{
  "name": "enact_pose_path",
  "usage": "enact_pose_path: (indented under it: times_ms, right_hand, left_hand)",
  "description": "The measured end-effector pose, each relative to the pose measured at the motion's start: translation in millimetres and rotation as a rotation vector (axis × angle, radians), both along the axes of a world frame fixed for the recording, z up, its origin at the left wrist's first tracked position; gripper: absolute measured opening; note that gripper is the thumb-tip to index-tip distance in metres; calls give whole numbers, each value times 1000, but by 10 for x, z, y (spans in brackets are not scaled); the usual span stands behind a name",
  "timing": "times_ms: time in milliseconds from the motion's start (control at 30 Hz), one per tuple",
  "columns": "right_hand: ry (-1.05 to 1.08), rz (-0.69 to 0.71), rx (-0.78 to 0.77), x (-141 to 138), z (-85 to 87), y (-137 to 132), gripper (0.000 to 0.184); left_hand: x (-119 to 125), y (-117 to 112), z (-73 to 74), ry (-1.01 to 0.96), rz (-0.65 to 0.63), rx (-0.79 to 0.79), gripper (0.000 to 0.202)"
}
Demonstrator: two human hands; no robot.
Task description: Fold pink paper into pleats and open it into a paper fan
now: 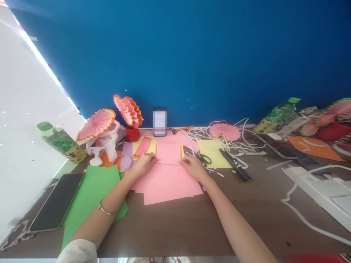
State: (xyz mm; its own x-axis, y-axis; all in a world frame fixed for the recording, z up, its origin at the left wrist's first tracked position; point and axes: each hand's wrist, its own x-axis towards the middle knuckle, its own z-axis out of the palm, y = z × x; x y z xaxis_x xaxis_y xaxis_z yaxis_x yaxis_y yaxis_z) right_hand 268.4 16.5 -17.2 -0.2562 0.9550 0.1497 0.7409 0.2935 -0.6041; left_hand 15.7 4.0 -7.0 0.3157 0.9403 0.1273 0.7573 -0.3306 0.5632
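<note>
A pink paper sheet (169, 153) with orange and yellow strips along its two side edges lies in front of me, a narrow fold running along its near edge. At the left end of that fold, the fingers of my left hand (145, 164) are closed on the paper. My right hand (193, 167) pinches the right end, thumb and fingers together. Beneath is a stack of plain pink sheets (171, 186). Left of it rests a pleated pink paper strip (142, 148). Black-handled scissors (204, 158) are just beyond my right hand, partly hidden.
Green paper (90, 190) and a dark phone (57, 202) lie at left. Folded paper fans (95, 124) and a bottle (61, 142) stand behind. Rightward are yellow paper (211, 151), a black box cutter (236, 166), tangled white cords (197, 134) and a power strip (315, 190).
</note>
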Motion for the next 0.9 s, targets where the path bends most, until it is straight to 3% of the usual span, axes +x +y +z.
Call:
enact_pose_path:
  times_ms: [200,367,533,633,767,900]
  right_hand:
    - [7,-5,-13,-9,21,-11,22]
    - [-62,3,43,-29,28,-24,18]
    - [-166,-8,107,-55,37,-48,14]
    - [-254,-26,165,-74,35,-79,14]
    - [-377,-42,277,-114,7,-135,17]
    - [-507,-46,417,-161,-9,-187,19]
  left_hand:
    - [6,-2,-21,51,-17,24,21]
    - [25,-59,4,280,-60,139,18]
    - [81,-137,57,507,-185,338,18]
    - [161,-183,67,529,-257,331,20]
    - [310,-261,6,508,-203,253,30]
    - [414,-343,-103,553,-193,349,38]
